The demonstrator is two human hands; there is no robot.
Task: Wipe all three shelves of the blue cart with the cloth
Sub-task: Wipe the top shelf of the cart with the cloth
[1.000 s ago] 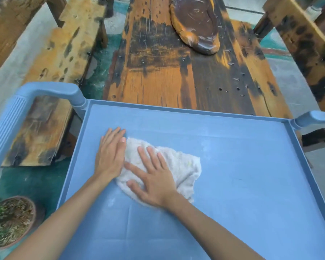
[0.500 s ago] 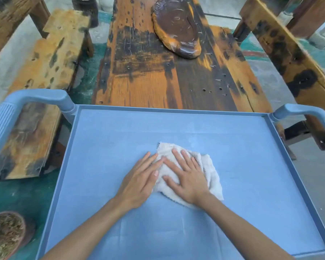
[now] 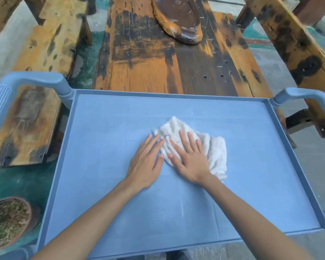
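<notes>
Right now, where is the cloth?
In the head view the cloth lies near the middle of the cart's top shelf, under the flat right hand, the left hand alongside.

A worn wooden table (image 3: 169, 59) stood ahead — benches (image 3: 36, 94) on either side, a potted plant (image 3: 8, 220) on the green-stained floor (image 3: 21, 182).

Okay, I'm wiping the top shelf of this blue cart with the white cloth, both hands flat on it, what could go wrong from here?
The left hand rests mostly on the bare top shelf, only its fingertips on the cloth, so it may smear what you just wiped. The cloth is bunched under the right hand, so strokes may leave streaks or miss the corners by the raised rim. Leaning hard could also roll the cart toward the wooden table.
</notes>
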